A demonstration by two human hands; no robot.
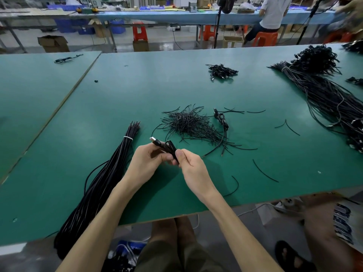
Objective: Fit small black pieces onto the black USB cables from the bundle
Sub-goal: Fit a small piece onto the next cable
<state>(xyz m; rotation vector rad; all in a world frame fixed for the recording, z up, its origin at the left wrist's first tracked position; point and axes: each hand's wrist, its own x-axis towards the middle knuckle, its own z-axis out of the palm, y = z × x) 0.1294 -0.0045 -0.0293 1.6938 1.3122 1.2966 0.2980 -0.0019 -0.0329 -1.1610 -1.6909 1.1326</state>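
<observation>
My left hand grips a coiled black USB cable just above the green table; its silver plug points up and left. My right hand pinches the same coil at its right end between thumb and fingers. A tied bundle of long black cables lies to the left of my hands, running off the table's near edge. A loose pile of thin black ties sits just beyond my hands. One coiled cable lies at the pile's right side.
A small heap of coiled cables lies farther back. A large cable bundle stretches along the right side. Stray ties are scattered at the right. A seated person works at the far bench. Someone's leg is at the lower right.
</observation>
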